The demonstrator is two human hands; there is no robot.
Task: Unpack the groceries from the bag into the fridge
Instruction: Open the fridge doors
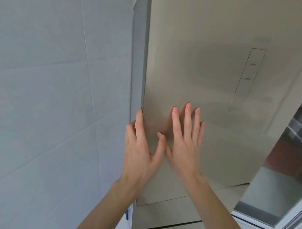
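A: Fridge door point(213, 83)?
B: Closed, beige metallic front, fills the middle of the view. Narrow control strip point(248, 79) set into the door toward its right edge.
A: Hands?
B: 2 in view. Left hand point(141, 150) at the door's left edge, fingers straight, grip released, fingertips reaching the edge; cannot tell if they hook round it. Right hand point(186, 144) just right of it, flat against the door, fingers spread, grip released, holding nothing.
A: Thumbs?
B: Close together, maybe touching.
A: Surroundings?
B: Pale tiled wall point(47, 96) left of the door. Glass sliding door point(274, 198) right of it, low.
A: Bag, groceries?
B: Not in view.
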